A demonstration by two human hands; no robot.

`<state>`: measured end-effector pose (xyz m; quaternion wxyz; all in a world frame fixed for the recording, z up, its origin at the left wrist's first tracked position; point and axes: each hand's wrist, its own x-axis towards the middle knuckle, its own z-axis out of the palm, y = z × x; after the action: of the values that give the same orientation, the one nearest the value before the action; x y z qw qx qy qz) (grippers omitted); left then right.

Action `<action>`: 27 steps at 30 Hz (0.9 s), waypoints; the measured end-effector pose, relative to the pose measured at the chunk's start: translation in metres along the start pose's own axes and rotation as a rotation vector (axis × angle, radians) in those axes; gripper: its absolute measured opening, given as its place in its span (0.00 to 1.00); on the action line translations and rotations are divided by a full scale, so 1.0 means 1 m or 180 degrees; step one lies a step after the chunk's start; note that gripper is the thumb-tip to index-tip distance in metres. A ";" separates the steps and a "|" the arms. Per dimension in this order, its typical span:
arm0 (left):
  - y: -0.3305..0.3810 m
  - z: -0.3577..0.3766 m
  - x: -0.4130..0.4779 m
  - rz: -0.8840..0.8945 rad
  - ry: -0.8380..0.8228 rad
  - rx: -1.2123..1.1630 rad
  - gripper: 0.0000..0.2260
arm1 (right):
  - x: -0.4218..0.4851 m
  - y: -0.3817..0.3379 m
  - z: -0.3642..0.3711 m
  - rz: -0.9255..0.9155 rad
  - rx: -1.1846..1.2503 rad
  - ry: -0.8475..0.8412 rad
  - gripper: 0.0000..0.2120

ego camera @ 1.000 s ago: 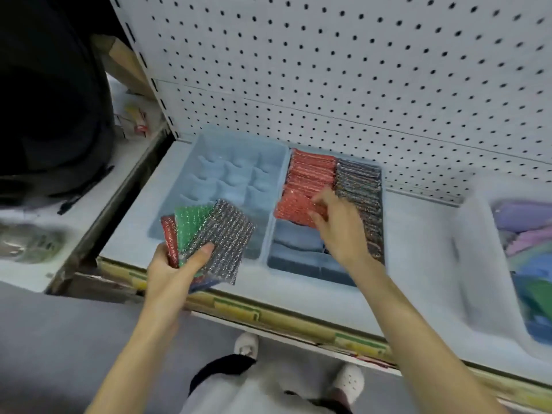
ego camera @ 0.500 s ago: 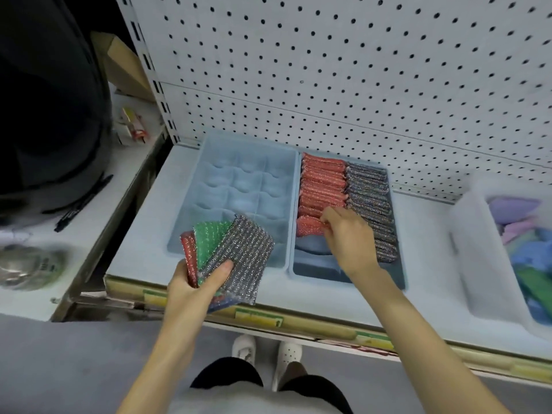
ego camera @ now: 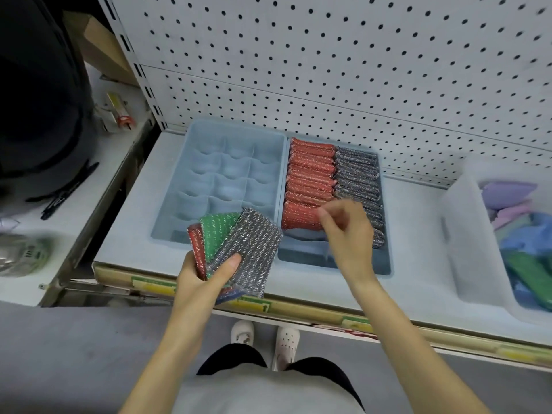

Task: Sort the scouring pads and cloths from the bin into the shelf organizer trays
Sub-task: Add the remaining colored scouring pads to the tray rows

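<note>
Nearest the camera, a pair of white shoes (ego camera: 242, 331) stands on the grey floor.

Just above them, the left hand (ego camera: 203, 279) has its grip closed on a fan of scouring pads, with the thumb pressed across the front. A silver pad (ego camera: 248, 249) lies on top, a green pad (ego camera: 216, 231) behind it and a red pad (ego camera: 197, 249) at the left edge. The fan is held over the front lip of the shelf (ego camera: 125, 243).

Yellow and green label strips (ego camera: 149, 283) run along that lip. Their print is too blurred to read.

The right hand (ego camera: 349, 234) hangs over the near end of the darker blue tray (ego camera: 385, 264). Its grip is loose, with the fingers lightly curled and holding nothing. The fingertips are close to the front pad of the red row (ego camera: 310, 177); I cannot tell whether they touch it.

That row stands packed on edge along the tray's left side. A silver row (ego camera: 358, 174) stands beside it on the right.

A light-blue tray (ego camera: 191, 186) with a grid of compartments sits against the darker one's left side.

Farther right, a translucent white bin (ego camera: 466, 234) holds purple, pink, blue and green cloths (ego camera: 522, 264).

On the worktop to the left lies a black pen (ego camera: 68, 189).

Behind everything rises a white pegboard (ego camera: 328, 70), which bears no writing.
</note>
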<state>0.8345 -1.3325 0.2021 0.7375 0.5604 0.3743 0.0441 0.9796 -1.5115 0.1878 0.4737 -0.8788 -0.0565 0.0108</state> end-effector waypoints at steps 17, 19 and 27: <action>-0.016 0.058 -0.005 -0.0153 -0.0252 0.0136 0.31 | -0.087 -0.012 -0.032 0.1914 0.1892 -0.0842 0.11; -0.016 0.059 -0.003 -0.0199 -0.0109 0.0112 0.28 | -0.080 -0.004 -0.046 0.1854 0.1911 -0.0677 0.11; -0.015 0.055 -0.004 -0.0147 0.0212 0.0223 0.17 | -0.019 0.050 -0.121 -0.0227 -0.0860 -0.0230 0.09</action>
<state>0.8590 -1.3838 0.1961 0.7054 0.5753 0.4128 0.0326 0.9735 -1.6409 0.2124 0.3488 -0.9310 -0.1057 0.0180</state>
